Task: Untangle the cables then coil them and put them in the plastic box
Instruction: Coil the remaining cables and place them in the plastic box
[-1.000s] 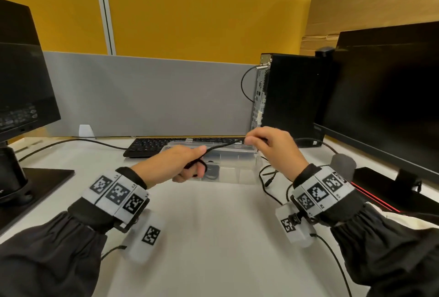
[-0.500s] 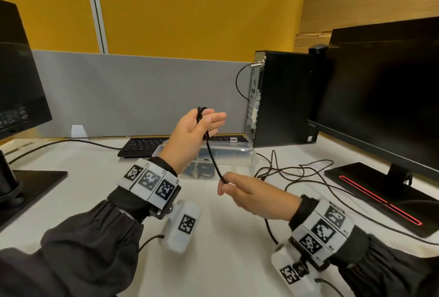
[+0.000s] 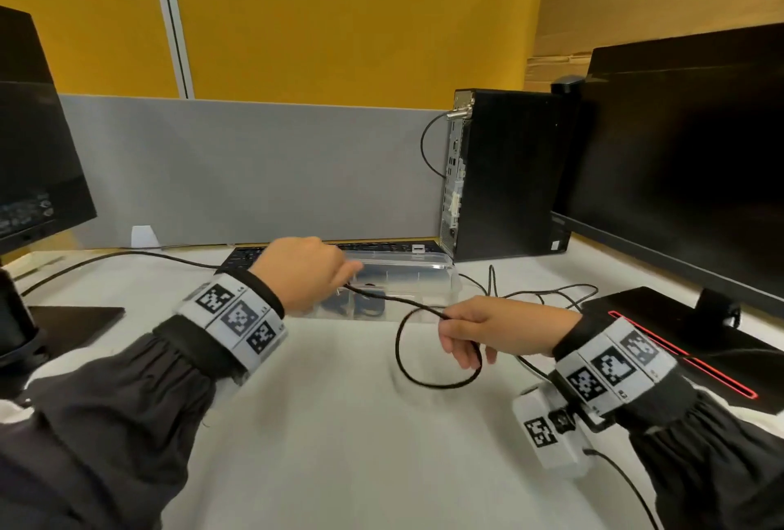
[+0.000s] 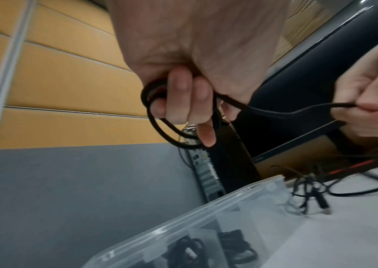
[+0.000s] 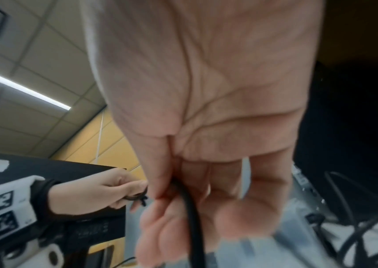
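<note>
— What's on the desk, biggest first?

— A dark monitor (image 3: 687,173) on the right, a black computer tower (image 3: 505,173) beside it, and another monitor (image 3: 34,147) at the left edge. Then the white desk (image 3: 339,423) itself, with a keyboard (image 3: 250,258) at the back.

— And the plastic box (image 3: 407,270)?

— Clear, lid off, sitting just in front of the keyboard. There are dark coiled things in its compartments; I can't tell which compartment holds what.

— The hands?

— The left hand (image 3: 301,275) is up over the box's near side, fingers curled through a few small loops of a black cable (image 3: 403,304). The right hand (image 3: 496,330) is lower, over the desk, pinching the same cable between thumb and fingers; the cable runs taut between the two hands, and a slack loop hangs under the right one.

— Anything else loose?

— A tangle of black cables (image 3: 534,296) lying on the desk to the right of the box.
</note>
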Demonstrator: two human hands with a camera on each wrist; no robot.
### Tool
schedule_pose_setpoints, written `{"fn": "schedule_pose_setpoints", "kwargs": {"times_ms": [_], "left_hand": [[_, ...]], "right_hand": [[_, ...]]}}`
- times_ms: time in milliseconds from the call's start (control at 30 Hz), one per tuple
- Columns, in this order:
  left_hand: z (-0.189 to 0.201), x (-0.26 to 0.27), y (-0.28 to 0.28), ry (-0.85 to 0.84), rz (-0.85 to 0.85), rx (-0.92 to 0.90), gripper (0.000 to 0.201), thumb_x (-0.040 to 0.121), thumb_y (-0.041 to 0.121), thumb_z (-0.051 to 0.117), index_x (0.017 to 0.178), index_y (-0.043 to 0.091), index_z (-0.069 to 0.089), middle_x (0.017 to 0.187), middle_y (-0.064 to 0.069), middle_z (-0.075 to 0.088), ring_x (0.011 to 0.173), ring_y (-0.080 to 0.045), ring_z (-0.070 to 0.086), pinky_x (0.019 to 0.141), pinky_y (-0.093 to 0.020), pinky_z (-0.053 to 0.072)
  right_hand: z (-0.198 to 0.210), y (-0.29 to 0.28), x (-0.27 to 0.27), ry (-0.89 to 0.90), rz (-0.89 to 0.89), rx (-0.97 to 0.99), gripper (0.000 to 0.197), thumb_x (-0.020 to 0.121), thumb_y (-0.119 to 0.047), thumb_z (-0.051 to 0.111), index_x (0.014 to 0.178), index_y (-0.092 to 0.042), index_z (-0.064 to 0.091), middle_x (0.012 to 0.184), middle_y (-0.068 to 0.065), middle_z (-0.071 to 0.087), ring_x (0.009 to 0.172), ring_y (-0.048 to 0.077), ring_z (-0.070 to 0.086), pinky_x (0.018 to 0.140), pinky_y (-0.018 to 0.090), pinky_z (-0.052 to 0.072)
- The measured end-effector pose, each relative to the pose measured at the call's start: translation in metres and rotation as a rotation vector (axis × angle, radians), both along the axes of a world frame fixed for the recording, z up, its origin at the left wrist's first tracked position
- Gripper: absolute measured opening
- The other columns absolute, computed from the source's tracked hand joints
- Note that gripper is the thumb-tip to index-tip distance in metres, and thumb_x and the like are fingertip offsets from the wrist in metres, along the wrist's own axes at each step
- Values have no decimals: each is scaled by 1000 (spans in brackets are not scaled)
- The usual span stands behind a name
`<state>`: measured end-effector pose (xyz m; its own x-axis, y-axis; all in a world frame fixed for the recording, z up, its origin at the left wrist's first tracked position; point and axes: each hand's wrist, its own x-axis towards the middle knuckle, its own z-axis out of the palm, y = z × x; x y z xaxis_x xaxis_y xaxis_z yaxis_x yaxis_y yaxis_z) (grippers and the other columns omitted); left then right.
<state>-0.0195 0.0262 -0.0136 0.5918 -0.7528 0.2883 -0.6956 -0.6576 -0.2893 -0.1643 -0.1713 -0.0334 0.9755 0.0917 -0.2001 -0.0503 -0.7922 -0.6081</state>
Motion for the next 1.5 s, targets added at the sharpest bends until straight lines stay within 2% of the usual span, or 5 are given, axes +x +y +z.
{"fn": "schedule_pose_setpoints", "kwargs": {"times_ms": [400, 700, 1000, 1167, 1500], "left_hand": [[-5, 19, 37, 534, -77, -420, 76, 68, 80, 27, 53, 10, 52, 44, 9, 49, 40, -7, 40, 45, -14, 33], [33, -49, 25, 1652, -678, -990, 33, 89, 35, 48, 62, 17, 58, 43, 7, 40, 29, -2, 28, 32, -12, 23], [51, -50, -27, 1343, -787, -1623, 18, 98, -1, 33, 110, 2, 46, 119, -20, 60, 108, -31, 62, 93, -35, 51], [25, -38, -41, 799, -620, -1220, 18, 102, 14, 30, 117, 13, 39, 125, -5, 55, 105, -14, 62, 93, -28, 49], [14, -18, -11, 128, -340, -238, 70, 74, 79, 18, 89, 17, 46, 74, 4, 53, 66, -16, 51, 53, -27, 35]], "right_hand": [[31, -32, -12, -246, -324, 415, 28, 99, -21, 40, 77, -8, 51, 57, 0, 37, 50, 13, 47, 58, 29, 55], [14, -42, 7, -784, -465, -289, 23, 97, -31, 41, 95, -22, 61, 81, -7, 60, 64, -2, 48, 56, 11, 31], [-15, 20, -10, -709, 47, -318, 51, 91, -54, 22, 115, -26, 57, 108, -8, 66, 94, 4, 60, 82, 16, 47], [-2, 35, -16, -846, 95, -309, 43, 94, -53, 28, 105, -25, 59, 92, -9, 67, 83, 9, 62, 70, 36, 52], [35, -6, -18, -563, -78, -144, 24, 92, -34, 52, 74, -22, 63, 54, -14, 52, 54, 0, 50, 54, 12, 39]]}}
